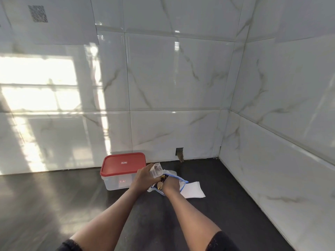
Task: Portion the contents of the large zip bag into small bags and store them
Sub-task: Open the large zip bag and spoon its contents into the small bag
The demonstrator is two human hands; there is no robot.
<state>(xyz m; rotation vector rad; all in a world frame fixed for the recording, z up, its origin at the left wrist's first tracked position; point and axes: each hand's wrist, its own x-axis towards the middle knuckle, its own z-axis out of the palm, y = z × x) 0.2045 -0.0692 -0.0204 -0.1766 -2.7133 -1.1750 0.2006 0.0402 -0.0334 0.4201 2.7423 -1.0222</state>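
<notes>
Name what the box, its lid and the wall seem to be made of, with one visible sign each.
The box looks like clear plastic: its walls are see-through. The lid seems to be red opaque plastic with a moulded raised rim. The wall looks like glazed, marble-patterned tile: there are grout lines and glossy reflections.

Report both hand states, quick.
Left hand: closed, holding a small clear container.
Right hand: inside the large zip bag, fingers hidden, cannot tell.

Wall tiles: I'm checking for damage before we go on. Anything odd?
Yes: a small rectangular hole is cut in the bottom wall tile, just above the counter, right of the red-lidded container, with brownish material hanging from it.
</notes>
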